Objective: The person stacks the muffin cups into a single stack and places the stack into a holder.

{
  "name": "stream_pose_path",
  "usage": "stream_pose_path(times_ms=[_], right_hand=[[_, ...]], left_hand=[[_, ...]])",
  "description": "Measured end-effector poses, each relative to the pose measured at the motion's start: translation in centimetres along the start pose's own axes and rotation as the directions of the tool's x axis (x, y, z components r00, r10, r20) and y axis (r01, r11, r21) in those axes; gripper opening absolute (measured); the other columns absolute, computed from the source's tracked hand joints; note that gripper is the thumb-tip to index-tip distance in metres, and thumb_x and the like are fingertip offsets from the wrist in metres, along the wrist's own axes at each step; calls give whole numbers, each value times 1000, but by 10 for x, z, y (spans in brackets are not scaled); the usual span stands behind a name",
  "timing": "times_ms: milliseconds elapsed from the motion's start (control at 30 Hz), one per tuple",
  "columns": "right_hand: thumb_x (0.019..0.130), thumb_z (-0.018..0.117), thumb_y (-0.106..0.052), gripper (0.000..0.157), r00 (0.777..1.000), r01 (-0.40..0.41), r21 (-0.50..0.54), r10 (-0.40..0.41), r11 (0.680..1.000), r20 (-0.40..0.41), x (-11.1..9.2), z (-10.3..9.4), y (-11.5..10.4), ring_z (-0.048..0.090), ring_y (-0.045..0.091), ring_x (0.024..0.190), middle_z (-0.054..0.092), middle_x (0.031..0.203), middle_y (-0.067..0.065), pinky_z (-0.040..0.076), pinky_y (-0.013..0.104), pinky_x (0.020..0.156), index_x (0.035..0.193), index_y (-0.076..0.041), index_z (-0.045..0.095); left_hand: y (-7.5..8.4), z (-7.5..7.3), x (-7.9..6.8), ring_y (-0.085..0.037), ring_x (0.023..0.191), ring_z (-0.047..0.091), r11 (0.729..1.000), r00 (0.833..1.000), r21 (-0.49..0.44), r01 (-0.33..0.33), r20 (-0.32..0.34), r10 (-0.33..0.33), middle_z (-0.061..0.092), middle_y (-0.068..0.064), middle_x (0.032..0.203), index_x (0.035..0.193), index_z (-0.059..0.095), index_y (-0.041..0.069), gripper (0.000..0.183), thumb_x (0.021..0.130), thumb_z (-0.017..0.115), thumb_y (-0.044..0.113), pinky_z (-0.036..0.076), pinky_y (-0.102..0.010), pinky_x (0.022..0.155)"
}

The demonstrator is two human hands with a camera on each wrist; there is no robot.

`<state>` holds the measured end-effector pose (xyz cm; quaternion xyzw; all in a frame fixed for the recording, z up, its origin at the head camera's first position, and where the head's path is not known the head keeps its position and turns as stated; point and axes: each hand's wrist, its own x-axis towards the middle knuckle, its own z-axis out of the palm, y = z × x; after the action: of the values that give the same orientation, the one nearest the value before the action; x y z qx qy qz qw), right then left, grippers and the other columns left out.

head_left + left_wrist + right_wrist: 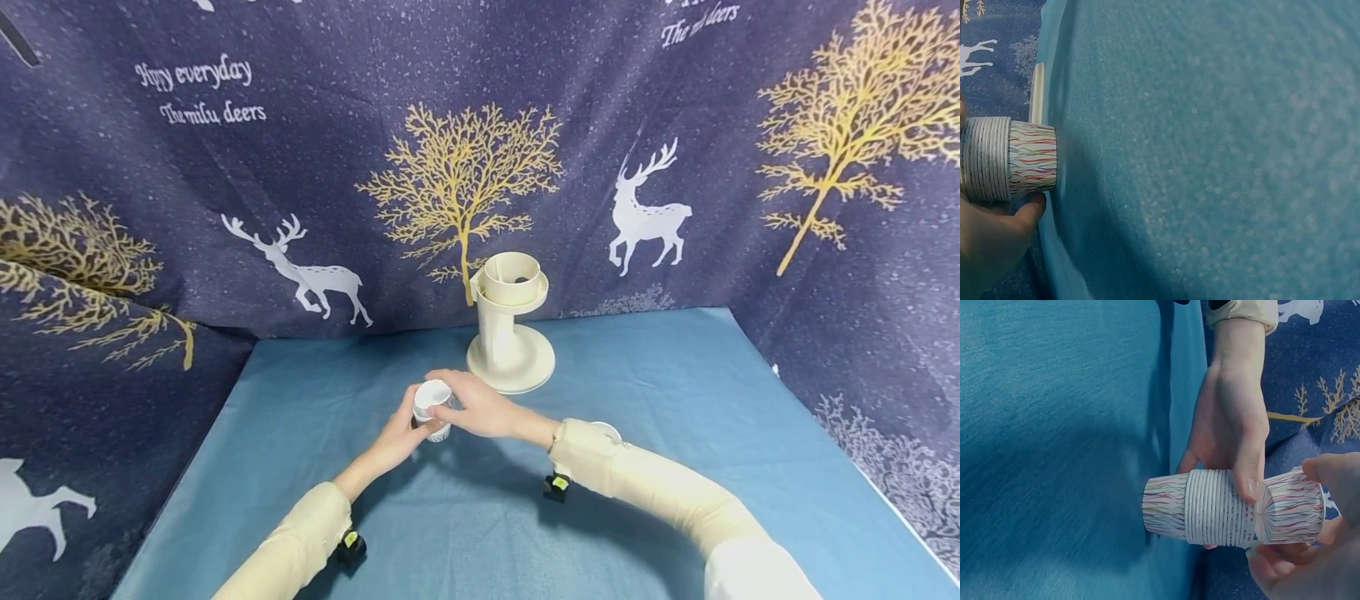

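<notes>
A stack of paper cups (1217, 506) with white rims and colourful wavy lines is held close over the blue cloth. My left hand (396, 433) grips the stack around its side; the thumb lies across the rims in the right wrist view. At the stack's open end, my right hand (480, 406) pinches the top paper cup (1292, 506) near its rim. Most of that cup's patterned wall shows beyond the stack. From the left wrist view, the bottom cup's patterned wall (1033, 156) points toward the cloth.
Behind the hands stands a cream stand (495, 333) with a round base and a ring bearing a cream cylinder (512, 279). A white round rim (606, 431) shows partly behind the right forearm. A dark blue printed curtain (322, 167) hangs beyond the blue-covered table (480, 525).
</notes>
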<state>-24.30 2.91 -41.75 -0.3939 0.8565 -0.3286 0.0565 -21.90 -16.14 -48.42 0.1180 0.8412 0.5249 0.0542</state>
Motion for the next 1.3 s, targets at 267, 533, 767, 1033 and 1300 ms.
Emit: stream_pose_path(times_ms=[267, 533, 767, 1033, 1300], right_hand=[[98, 53, -40, 61, 998, -63, -37, 63, 997, 5, 4, 7, 2, 45, 26, 134, 47, 147, 8, 37, 43, 109, 148, -8, 36], [99, 53, -39, 58, 998, -63, -46, 63, 997, -10, 6, 7, -1, 49, 28, 128, 54, 139, 10, 42, 43, 103, 145, -6, 40], [100, 51, -35, 56, 996, -91, 1, 91, 996, 9, 8, 9, -3, 48, 28, 128, 53, 138, 13, 42, 42, 102, 145, -4, 37], [100, 52, -38, 60, 993, -110, 1, 110, 994, 45, 13, 11, -4, 44, 30, 133, 51, 140, 14, 41, 43, 104, 146, -4, 35], [97, 58, -34, 59, 992, -112, -17, 112, 994, 57, 13, 13, -2, 49, 28, 126, 51, 138, 13, 45, 37, 96, 144, -5, 36]], left_hand=[[-3, 0, 1, -36, 118, 57, 1000, 1000, -17, -5, 18, 5, 49, -23, 137, 146, 24, 9, 64, 95, 62, 19, 52, -39, 85], [-1, 0, 0, -37, 121, 56, 999, 1000, -32, 7, 5, -7, 49, -23, 137, 147, 23, 9, 66, 95, 63, 19, 51, -43, 89], [-1, -1, -1, -36, 121, 55, 999, 999, -36, -36, 39, 37, 47, -23, 138, 146, 22, 6, 63, 96, 59, 15, 50, -37, 90], [0, 0, -3, -36, 121, 56, 1000, 1000, -9, -15, 26, 15, 49, -23, 138, 147, 24, 2, 64, 96, 59, 16, 51, -40, 92], [1, 0, 0, -34, 117, 57, 1000, 1000, -24, -8, 19, 8, 48, -23, 134, 143, 24, 3, 62, 94, 61, 14, 52, -40, 90]])
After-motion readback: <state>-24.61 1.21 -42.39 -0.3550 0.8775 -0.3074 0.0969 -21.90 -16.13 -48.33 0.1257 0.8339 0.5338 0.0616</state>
